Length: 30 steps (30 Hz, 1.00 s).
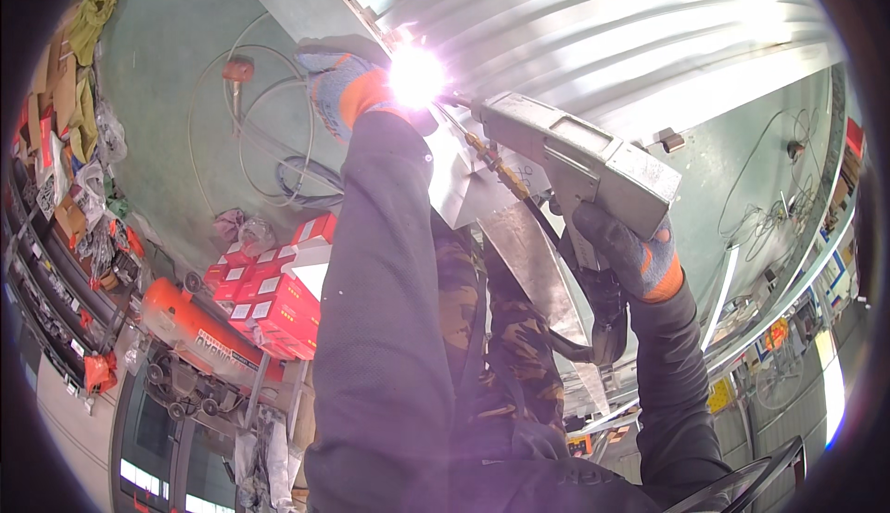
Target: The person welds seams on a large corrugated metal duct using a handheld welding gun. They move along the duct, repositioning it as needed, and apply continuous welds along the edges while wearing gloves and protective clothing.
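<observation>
My right hand, in a grey-and-orange glove, is closed round the grip of a boxy silver welding gun. The gun's nozzle points up and left at a blinding white-purple welding arc. Below the nozzle, a thin feed tube with a brass fitting runs toward the same spot. My left hand, gloved alike, is just left of the arc, against the edge of a shiny ribbed metal panel. Glare and foreshortening obscure its fingers, so its grip cannot be told.
Looped hose and an orange-headed tool lie on the green floor at left. Red boxes stand near an orange cylindrical machine. Bent sheet metal is beside my camouflage-clad legs. Cables lie at right.
</observation>
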Motion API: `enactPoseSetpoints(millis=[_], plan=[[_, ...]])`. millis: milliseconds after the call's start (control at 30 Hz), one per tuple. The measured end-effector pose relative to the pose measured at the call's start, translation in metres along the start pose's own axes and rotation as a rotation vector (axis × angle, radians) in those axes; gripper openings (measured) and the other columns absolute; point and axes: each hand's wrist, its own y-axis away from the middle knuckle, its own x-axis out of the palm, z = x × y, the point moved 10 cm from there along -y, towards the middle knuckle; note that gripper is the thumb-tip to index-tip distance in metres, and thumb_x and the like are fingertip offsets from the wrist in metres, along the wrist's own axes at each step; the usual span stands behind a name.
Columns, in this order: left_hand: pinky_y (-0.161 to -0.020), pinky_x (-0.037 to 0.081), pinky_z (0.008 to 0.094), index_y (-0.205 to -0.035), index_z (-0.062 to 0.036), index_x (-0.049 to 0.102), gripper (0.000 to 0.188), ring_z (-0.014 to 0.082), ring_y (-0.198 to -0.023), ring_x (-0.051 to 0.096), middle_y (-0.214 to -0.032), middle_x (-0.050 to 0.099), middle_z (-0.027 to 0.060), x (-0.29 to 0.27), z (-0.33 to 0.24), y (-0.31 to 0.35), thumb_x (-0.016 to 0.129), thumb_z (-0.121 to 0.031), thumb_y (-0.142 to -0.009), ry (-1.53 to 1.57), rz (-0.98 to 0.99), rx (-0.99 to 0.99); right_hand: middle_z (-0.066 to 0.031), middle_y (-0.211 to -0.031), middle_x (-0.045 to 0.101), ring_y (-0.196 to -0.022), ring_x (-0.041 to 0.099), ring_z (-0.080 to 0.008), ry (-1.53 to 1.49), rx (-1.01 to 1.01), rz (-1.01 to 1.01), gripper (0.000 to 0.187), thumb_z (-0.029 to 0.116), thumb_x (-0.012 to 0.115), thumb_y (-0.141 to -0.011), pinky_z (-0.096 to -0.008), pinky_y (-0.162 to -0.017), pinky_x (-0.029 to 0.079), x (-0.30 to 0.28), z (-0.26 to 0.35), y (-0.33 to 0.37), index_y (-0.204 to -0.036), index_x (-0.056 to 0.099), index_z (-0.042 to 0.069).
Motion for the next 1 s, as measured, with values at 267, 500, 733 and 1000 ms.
enactPoseSetpoints(millis=[267,500,733,1000], plan=[[-0.089,0.048,0.0335,-0.117,-0.0153,0.063,0.044,0.025,-0.104,0.061,-0.114,0.064,0.0085,-0.019,-0.017,0.021,0.066,-0.03,-0.076,0.075,0.037,0.04,-0.0181,-0.122,0.055,-0.109,0.059,-0.0225,-0.371,0.142,0.025,0.061,0.011,0.07,-0.08,-0.0309,-0.09,0.054,-0.013,-0.027,0.008,-0.131,0.041,-0.004],[-0.079,0.047,0.0341,-0.11,-0.0113,0.066,0.027,0.0172,-0.093,0.061,-0.104,0.066,0.0028,-0.041,0.005,0.028,0.059,-0.026,-0.088,-0.031,0.021,-0.273,-0.0204,-0.125,0.052,-0.112,0.057,-0.0267,-0.674,0.137,0.12,0.063,0.012,0.069,-0.08,-0.0323,-0.093,0.053,-0.018,-0.034,0.016,-0.133,0.038,-0.005],[-0.067,0.05,0.0378,-0.1,-0.009,0.067,0.038,0.0206,-0.079,0.065,-0.091,0.068,0.0036,0.0,0.098,0.021,0.045,-0.04,-0.093,0.982,-0.472,-0.98,-0.0267,-0.127,0.047,-0.117,0.052,-0.0345,-0.234,0.333,-0.179,0.07,0.007,0.068,-0.077,-0.0324,-0.094,0.053,-0.038,-0.036,0.036,-0.135,0.033,-0.008],[-0.068,0.05,0.032,-0.106,-0.008,0.066,0.043,0.0195,-0.087,0.065,-0.099,0.069,0.0007,0.0,0.09,0.04,0.042,-0.042,-0.096,1.378,-0.534,-1.07,-0.029,-0.13,0.042,-0.117,0.051,-0.04,-0.62,0.276,-0.023,0.079,0.004,0.07,-0.071,-0.0341,-0.089,0.056,-0.03,-0.054,0.028,-0.138,0.031,-0.005]])
